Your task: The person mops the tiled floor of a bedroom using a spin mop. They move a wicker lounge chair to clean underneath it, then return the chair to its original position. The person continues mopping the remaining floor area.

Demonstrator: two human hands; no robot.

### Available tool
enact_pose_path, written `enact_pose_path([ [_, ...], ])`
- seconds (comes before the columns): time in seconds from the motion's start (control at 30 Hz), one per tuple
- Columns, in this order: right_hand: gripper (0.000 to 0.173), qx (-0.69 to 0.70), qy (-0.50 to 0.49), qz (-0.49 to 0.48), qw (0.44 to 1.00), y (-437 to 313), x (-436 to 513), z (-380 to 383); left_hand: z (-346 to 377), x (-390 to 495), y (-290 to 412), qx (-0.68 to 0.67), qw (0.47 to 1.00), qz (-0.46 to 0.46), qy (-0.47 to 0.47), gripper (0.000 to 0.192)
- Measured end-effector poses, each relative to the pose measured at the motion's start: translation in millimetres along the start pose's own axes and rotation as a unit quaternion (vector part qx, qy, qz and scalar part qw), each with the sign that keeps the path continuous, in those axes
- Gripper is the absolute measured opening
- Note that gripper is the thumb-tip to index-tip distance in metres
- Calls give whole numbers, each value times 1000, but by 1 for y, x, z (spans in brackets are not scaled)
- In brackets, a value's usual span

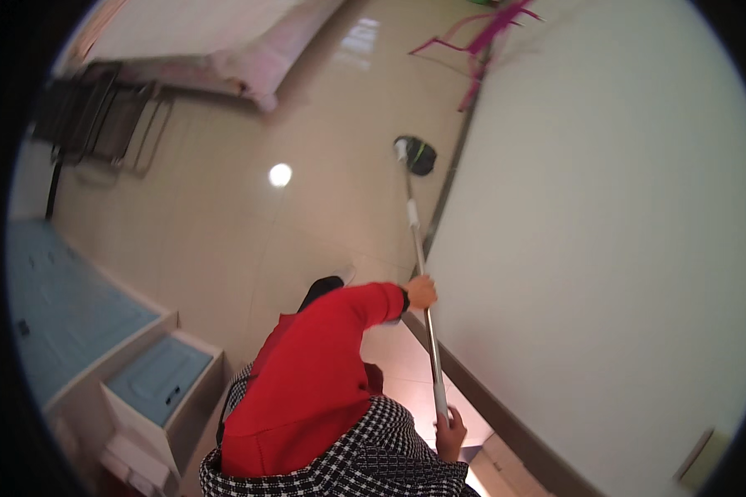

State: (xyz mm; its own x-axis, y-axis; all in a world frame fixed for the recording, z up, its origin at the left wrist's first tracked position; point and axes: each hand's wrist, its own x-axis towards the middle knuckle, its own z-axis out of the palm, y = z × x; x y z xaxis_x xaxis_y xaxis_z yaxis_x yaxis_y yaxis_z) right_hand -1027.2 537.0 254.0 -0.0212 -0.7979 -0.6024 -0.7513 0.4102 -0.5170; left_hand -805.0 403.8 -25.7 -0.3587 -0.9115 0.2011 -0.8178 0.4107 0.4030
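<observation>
A long-handled floor mop [418,242] has a metal pole with white fittings. Its dark head [420,156], marked by a thin green-yellow stripe, rests on the tiled floor beside the wall base. My left hand [421,292], at the end of a red sleeve with a dark cuff, is closed around the middle of the pole. Lower down, my right hand [451,438] grips the white grip at the pole's upper end, near black-and-white checked cloth. Part of a dark trouser leg and a light shoe [346,273] show beyond the red sleeve.
A white wall [572,236] with a dark baseboard [503,407] runs along the right. A pink frame [488,31] stands against it. At upper left are a bed with a pinkish cover [248,68] and a dark folded rack or chair [93,118]. Blue-topped steps [161,376] stand lower left.
</observation>
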Motion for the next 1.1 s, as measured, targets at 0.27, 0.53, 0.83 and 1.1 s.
enact_pose_path([
  [0.27, 31, -185, -120, -281, 934, -87, 58, 42, -92, -84, -70, -13, 983, -183, -2, 3],
  [0.53, 29, -290, -275, -369, 839, -119, 64, 40, -117, -197, -14, -11, 907, -413, -84, 6],
  [0.83, 25, -314, -261, -451, 794, -145, 55, 23, -115, -237, 62, -119, 848, -506, -105, 16],
  [1.1, 20, -321, -305, -443, 780, -179, 45, 105, -133, -308, 46, -111, 814, -566, -60, 15],
])
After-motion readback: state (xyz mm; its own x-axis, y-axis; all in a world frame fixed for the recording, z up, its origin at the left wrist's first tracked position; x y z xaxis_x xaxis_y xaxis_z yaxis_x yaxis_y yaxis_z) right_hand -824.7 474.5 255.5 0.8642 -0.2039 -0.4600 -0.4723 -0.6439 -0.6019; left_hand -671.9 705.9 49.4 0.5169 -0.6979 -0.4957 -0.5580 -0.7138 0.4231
